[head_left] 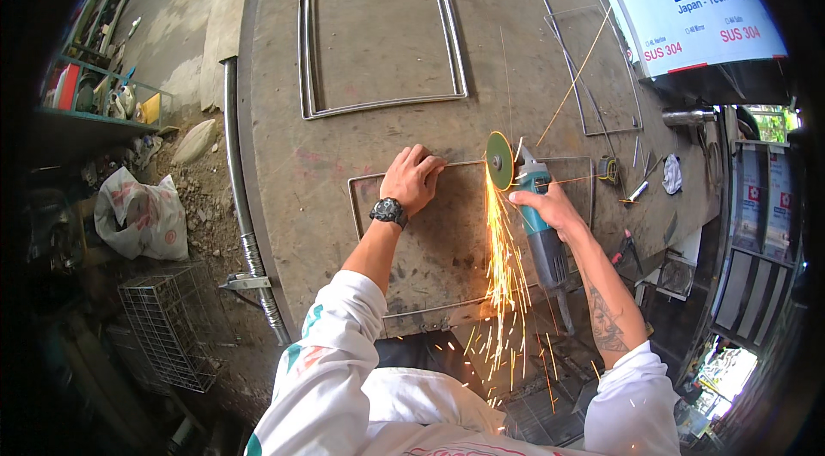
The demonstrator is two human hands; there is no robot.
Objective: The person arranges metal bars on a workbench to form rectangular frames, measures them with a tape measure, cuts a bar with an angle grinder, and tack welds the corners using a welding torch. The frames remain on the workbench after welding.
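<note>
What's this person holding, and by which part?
Right hand: the grinder, by its body near the disc. Left hand: on the frame's far bar.

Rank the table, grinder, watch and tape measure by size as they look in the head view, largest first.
1. Table
2. Grinder
3. Watch
4. Tape measure

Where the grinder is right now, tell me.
In the head view, the grinder is right of centre, held in the right grip above the table, with the left grip to its left.
</note>
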